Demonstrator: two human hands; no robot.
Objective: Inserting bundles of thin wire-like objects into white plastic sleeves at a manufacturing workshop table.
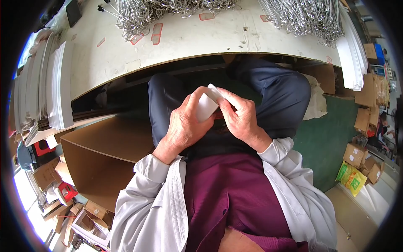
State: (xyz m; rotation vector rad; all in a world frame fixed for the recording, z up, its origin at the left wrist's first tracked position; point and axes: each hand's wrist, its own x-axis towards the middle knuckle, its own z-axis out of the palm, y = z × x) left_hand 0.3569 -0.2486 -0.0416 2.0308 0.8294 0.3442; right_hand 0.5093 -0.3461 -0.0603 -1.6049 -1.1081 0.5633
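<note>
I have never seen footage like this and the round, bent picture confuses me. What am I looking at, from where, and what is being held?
A camera worn on a person's head looks down; its wide lens bends straight edges. The person sits at a pale worktable. The left hand and right hand together hold a small white card-like piece over the lap. On the table lie heaps of metal wire hooks and stacks of white sheets. An open brown cardboard box stands at the person's left.

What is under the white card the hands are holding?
Below the white card, held by the left hand and right hand, are the lap and dark blue trousers. The fingers cover its lower edge and anything behind it.
</note>
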